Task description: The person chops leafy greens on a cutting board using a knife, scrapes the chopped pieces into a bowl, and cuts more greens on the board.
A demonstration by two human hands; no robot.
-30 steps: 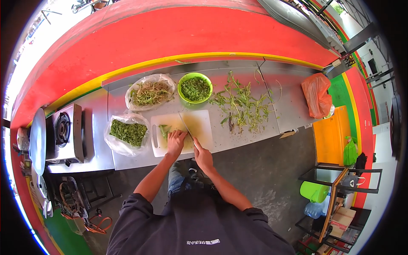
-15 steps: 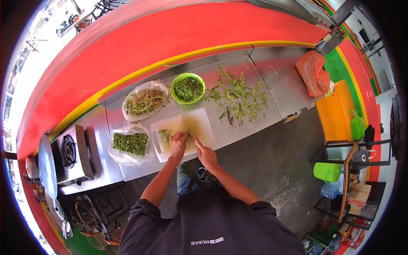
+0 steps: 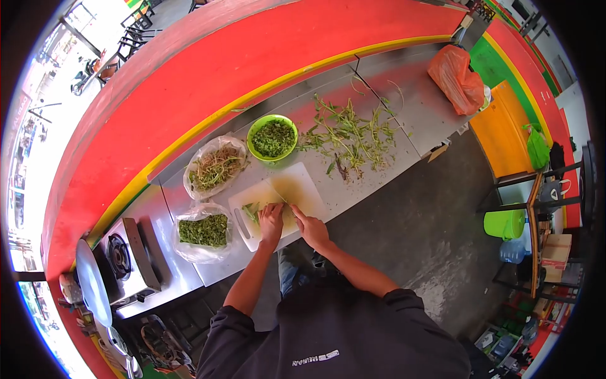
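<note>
A white cutting board (image 3: pixel 309 187) lies on the steel counter, stained yellowish-green in the middle. My left hand (image 3: pixel 271 222) is closed on leafy greens (image 3: pixel 251 211), pressing them to the board; some leaves stick out to its left. My right hand (image 3: pixel 310 228) grips a knife (image 3: pixel 278 192), whose thin blade points away from me, just right of my left fingertips. Beyond the board stands a green bowl (image 3: pixel 254 150) of chopped greens. To the left are a plastic bag of cut stems (image 3: pixel 214 168) and a plastic bag of finely chopped greens (image 3: pixel 203 230).
Loose leafy stalks (image 3: pixel 353 136) spread over the counter right of the bowl. An orange plastic bag (image 3: pixel 457 79) sits at the far right end. A gas stove (image 3: pixel 123 259) stands at the left end. A red wall (image 3: pixel 252 60) runs along the back.
My view has tilted, so the counter appears turned and shifted in the picture. Both hands remain over the board, the left on the greens and the right on the knife.
</note>
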